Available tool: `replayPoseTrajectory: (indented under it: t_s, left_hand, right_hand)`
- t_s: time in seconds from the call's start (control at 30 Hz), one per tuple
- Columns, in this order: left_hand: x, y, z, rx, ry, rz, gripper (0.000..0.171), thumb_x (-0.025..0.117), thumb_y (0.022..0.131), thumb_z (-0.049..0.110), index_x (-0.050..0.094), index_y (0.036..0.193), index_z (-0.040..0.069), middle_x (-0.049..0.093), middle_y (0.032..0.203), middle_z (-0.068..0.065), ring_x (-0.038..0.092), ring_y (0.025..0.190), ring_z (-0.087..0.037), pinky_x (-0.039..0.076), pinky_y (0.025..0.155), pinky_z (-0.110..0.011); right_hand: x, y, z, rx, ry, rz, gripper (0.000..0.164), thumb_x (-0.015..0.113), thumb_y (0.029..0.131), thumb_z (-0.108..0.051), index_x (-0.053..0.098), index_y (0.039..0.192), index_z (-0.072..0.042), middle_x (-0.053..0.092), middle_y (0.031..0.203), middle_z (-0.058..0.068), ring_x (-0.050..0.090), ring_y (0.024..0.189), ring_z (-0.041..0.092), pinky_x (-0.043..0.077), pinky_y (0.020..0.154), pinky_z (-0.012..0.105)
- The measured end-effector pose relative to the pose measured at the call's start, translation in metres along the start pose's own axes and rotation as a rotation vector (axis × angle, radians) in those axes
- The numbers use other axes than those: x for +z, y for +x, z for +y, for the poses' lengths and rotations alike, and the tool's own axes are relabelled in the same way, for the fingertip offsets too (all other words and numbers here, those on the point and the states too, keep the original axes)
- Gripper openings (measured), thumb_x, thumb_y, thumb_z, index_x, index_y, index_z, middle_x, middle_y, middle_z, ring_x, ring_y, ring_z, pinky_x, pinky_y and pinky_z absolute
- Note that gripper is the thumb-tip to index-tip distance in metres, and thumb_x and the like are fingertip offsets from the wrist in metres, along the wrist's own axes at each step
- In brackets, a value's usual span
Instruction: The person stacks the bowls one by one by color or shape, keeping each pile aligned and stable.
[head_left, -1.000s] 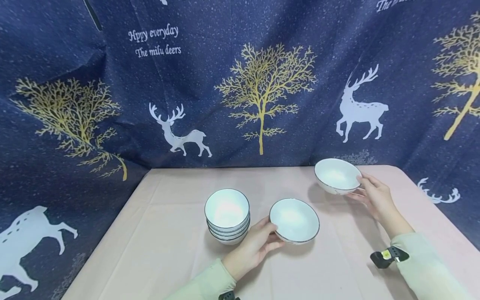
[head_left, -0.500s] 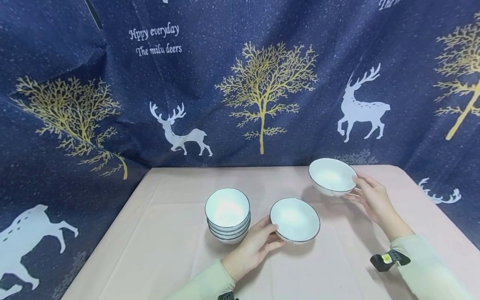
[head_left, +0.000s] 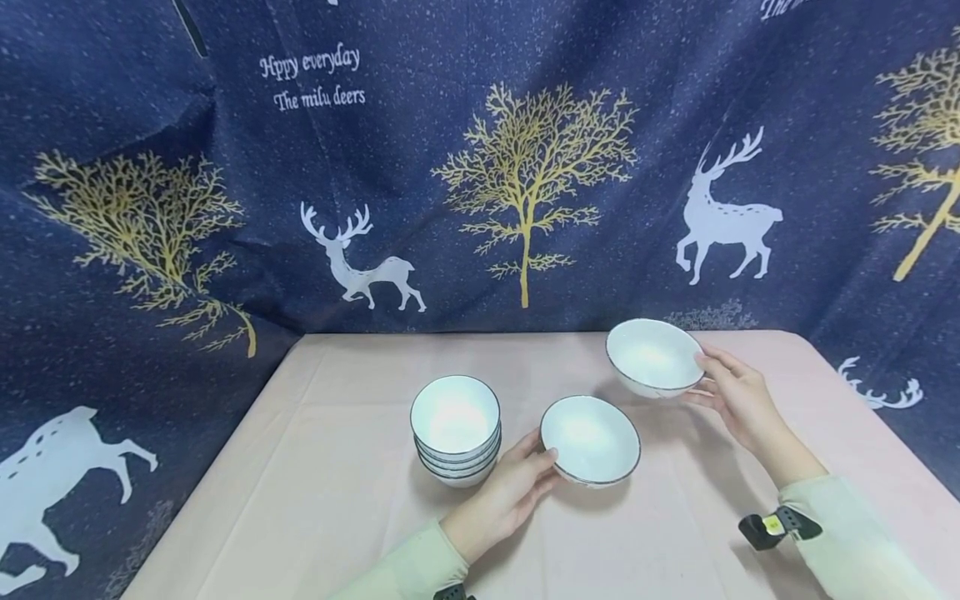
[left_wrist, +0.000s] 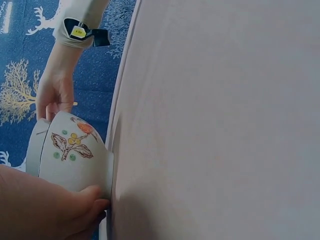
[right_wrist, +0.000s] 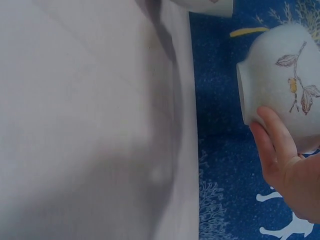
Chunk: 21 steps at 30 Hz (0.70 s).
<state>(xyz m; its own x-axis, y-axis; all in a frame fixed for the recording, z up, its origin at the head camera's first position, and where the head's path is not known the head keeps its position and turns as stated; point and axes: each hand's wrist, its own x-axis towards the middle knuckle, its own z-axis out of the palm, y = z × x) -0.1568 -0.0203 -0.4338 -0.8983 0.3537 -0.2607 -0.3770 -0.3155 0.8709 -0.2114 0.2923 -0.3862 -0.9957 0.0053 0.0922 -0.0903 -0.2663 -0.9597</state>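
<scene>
My left hand (head_left: 502,500) grips the left side of a white dark-rimmed bowl (head_left: 590,440), thumb at the rim and fingers beneath. In the left wrist view that bowl (left_wrist: 75,155) shows a painted branch with fruit and leaves. Farther back and to the right, my right hand (head_left: 738,392) holds a second white bowl (head_left: 654,357) by its right side, thumb over the rim, above the table. The right wrist view shows this bowl (right_wrist: 285,85) from outside, fingers under its base by a leaf pattern. Left of both stands a stack of several matching bowls (head_left: 455,421).
A pale pink cloth covers the table (head_left: 330,467). Behind it hangs a dark blue curtain (head_left: 480,167) printed with deer and gold trees. A black band with a small device (head_left: 776,527) sits on the right wrist.
My right hand has carried its bowl leftward, nearer the bowl in my left hand. The left hand, its bowl and the stack stay almost where they were.
</scene>
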Motion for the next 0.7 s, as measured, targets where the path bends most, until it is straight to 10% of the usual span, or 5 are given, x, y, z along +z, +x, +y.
replayPoseTrajectory:
  t_s: [0.27, 0.47, 0.7]
  left_hand:
    - [0.002, -0.002, 0.001, 0.006, 0.046, 0.009, 0.067, 0.053, 0.094, 0.004, 0.019, 0.152, 0.001, 0.006, 0.157, -0.025, 0.017, 0.143, -0.038, 0.032, 0.114, -0.041]
    - [0.002, -0.003, 0.003, 0.01, 0.103, -0.012, 0.074, 0.056, 0.091, 0.002, 0.015, 0.153, 0.003, 0.004, 0.157, -0.025, 0.01, 0.144, -0.04, 0.024, 0.116, -0.047]
    - [-0.001, -0.003, 0.005, 0.022, 0.187, -0.049, 0.084, 0.063, 0.087, 0.001, 0.012, 0.153, 0.003, 0.005, 0.158, -0.023, 0.008, 0.145, -0.038, 0.012, 0.118, -0.05]
  right_hand:
    - [0.009, -0.004, -0.004, 0.031, -0.048, -0.007, 0.054, 0.056, 0.098, -0.017, 0.034, 0.145, -0.002, 0.052, 0.11, -0.011, 0.069, 0.084, 0.011, 0.06, 0.076, 0.029]
    - [0.014, -0.006, -0.005, 0.026, -0.027, -0.03, 0.019, 0.055, 0.098, -0.015, 0.055, 0.117, -0.019, 0.059, 0.106, -0.012, 0.069, 0.084, 0.012, 0.061, 0.075, 0.03]
    - [0.023, -0.011, -0.005, 0.038, -0.031, -0.058, 0.015, 0.054, 0.099, -0.014, 0.06, 0.107, -0.025, 0.064, 0.103, -0.012, 0.069, 0.083, 0.013, 0.061, 0.075, 0.03]
